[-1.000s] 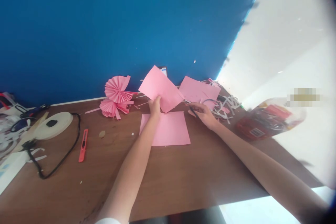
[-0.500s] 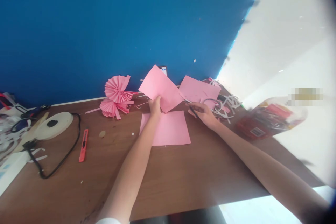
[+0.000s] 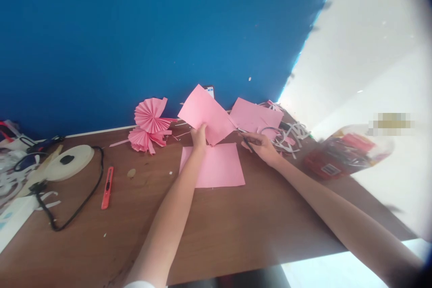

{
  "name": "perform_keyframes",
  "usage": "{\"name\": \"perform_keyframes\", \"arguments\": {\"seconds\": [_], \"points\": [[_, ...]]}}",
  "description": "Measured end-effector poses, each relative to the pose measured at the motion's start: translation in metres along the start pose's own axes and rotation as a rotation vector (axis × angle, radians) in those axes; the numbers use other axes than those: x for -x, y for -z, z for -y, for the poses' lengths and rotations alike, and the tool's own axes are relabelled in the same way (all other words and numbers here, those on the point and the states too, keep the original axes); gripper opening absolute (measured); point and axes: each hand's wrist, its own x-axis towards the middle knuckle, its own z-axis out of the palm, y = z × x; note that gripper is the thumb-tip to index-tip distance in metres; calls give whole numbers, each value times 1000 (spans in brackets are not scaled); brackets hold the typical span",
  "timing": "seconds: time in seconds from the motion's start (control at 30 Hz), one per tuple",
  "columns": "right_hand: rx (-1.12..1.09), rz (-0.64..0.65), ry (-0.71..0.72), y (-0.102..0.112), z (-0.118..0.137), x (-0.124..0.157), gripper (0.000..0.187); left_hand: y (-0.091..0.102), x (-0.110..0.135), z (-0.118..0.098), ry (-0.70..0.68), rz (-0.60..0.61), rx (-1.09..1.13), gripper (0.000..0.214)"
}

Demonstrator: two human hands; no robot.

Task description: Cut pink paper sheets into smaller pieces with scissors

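Observation:
My left hand [image 3: 199,136] pinches a pink sheet of paper [image 3: 207,112] near its lower edge, holding it tilted above the table. Below it, another pink sheet [image 3: 221,166] lies flat, partly covered by my left forearm. My right hand [image 3: 261,146] is closed around dark-handled scissors [image 3: 248,143], whose tip is at the right corner of the raised sheet. A narrow strip of paper shows at that corner. How far the blades are apart is too small to tell.
Pink folded paper fans [image 3: 151,117] stand by the blue wall, near a phone [image 3: 209,91]. More pink paper [image 3: 254,114] and white scraps [image 3: 293,137] lie at right, beside a plastic package [image 3: 340,153]. At left are a red utility knife [image 3: 107,187], a black cable [image 3: 72,216] and a white disc [image 3: 69,166].

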Motion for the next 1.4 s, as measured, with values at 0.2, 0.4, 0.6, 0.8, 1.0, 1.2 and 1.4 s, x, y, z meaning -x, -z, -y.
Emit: {"name": "perform_keyframes", "arguments": {"seconds": [0.2,0.4,0.6,0.8,1.0,1.2,1.4], "points": [[22,-30,-16,2,-7,-1,52,0,-2,0,13,-10,5,39],[31,-5,6,7,-20,-5,52,-1,0,-3,2,-18,1,37],[67,-11,6,10,-25,-6,53,-3,2,-6,22,-13,-4,38],[92,-18,4,12,-24,-6,54,-3,4,-9,40,-32,-11,39],[104,2,-23,12,-18,-5,55,-5,8,-14,12,3,27,37],[122,-8,-12,14,-21,-6,55,-8,14,-21,12,23,52,45],[154,-16,-19,12,-19,-4,54,-7,13,-17,-7,69,43,46]]}}
